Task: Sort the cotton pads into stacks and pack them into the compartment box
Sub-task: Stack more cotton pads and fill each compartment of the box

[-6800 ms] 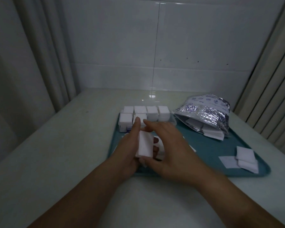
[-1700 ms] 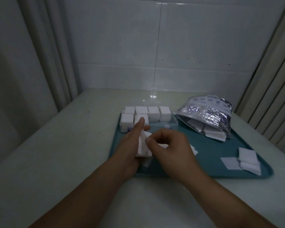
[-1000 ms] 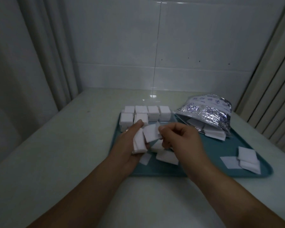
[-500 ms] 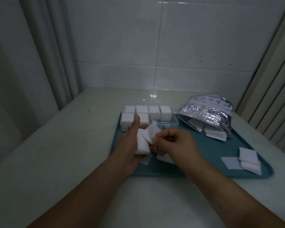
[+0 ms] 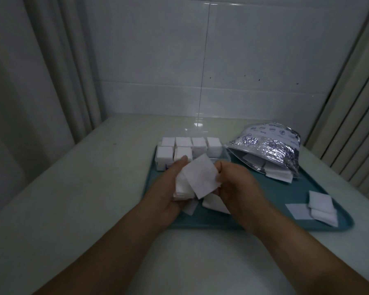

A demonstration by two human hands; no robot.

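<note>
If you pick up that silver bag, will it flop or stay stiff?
Probably floppy: the silver bag looks crinkled and sags over its open mouth. Likely light, since it seems to hold only cotton pads. Lifted carelessly, some may slide out; several already poke out.

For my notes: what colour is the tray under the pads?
Teal tray, in the head view.

- The silver foil bag [image 5: 271,145], lying at the far right of the teal tray [image 5: 339,226], carries dark blue printing: round emblems and short words in rows, all too small and blurred to read
- The compartment box [image 5: 161,165], at the tray's far left corner, shows a small dark blue mark on its near wall, not legible
- No other text, number or sign can be read
</note>
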